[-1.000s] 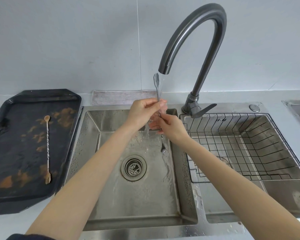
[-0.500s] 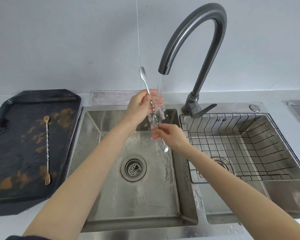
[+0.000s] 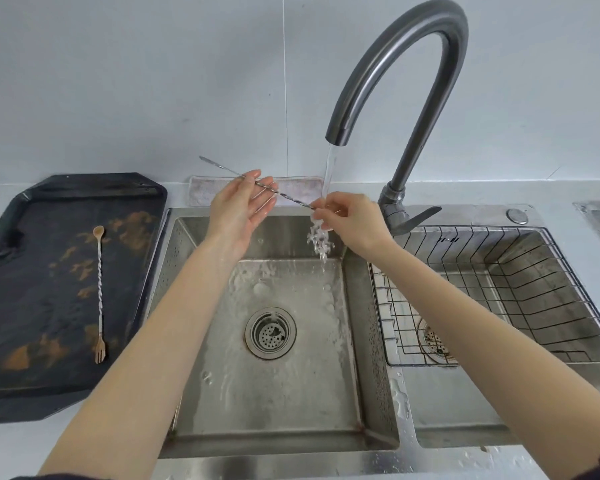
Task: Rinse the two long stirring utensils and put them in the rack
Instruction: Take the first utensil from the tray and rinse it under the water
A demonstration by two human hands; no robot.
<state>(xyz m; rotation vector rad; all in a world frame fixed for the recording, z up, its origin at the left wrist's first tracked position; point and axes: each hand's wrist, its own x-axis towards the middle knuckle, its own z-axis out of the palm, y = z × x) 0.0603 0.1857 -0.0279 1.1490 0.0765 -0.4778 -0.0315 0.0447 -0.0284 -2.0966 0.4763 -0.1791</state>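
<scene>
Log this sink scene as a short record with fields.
tap: faucet running into the left basin
silver stirrer: nearly level, right end under the stream
right hand: pinches the stirrer's right end
left hand: fingers straight under the shaft, no grip
second stirrer: lying on the dark tray
rack: wire, in the right basin, holds no utensil

Silver stirrer [image 3: 257, 184]: slim twisted-metal rod, nearly level, tilted down to the right, upper centre of the frame, right end at the water stream.
Copper stirrer [image 3: 100, 295]: twisted shaft, small spoon on top, fork below, lying lengthwise, left of frame.
Rack [image 3: 520, 271]: black wire basket, right of frame.
</scene>
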